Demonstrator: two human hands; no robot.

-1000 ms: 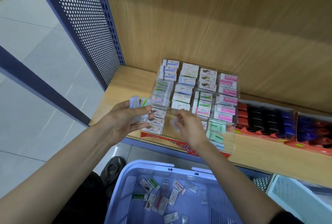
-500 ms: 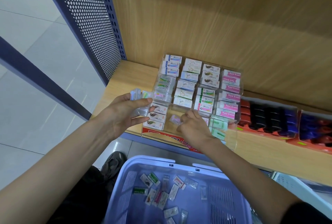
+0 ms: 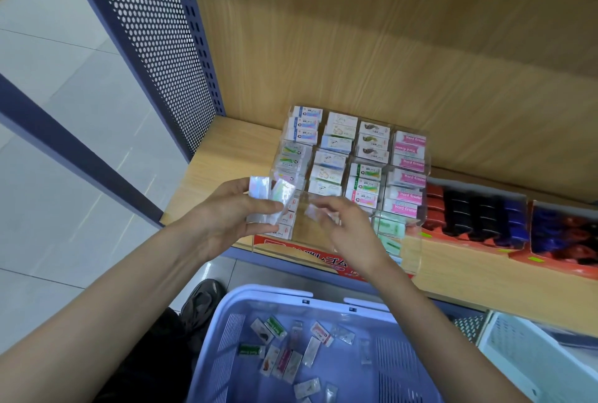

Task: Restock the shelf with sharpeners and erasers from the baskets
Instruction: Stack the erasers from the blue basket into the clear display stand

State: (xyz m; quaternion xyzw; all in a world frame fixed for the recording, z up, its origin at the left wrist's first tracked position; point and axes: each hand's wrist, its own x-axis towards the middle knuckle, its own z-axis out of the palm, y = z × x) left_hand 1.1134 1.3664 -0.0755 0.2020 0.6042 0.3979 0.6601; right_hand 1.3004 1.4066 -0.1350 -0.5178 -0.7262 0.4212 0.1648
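Observation:
A clear acrylic display case with rows of boxed erasers stands on the wooden shelf. My left hand grips a small stack of shiny wrapped erasers at the case's left front corner. My right hand pinches one wrapped eraser over a bare front compartment of the case. Below, a lilac basket holds several loose wrapped erasers.
Red trays of dark sharpeners sit to the right of the case on the shelf. A white basket stands at the lower right. A perforated blue side panel bounds the shelf on the left. A shoe is beside the lilac basket.
My right hand has lifted slightly and moved towards the left hand, with an eraser in its fingertips. The left hand's stack has stayed by the case's left corner. The camera has shifted a little.

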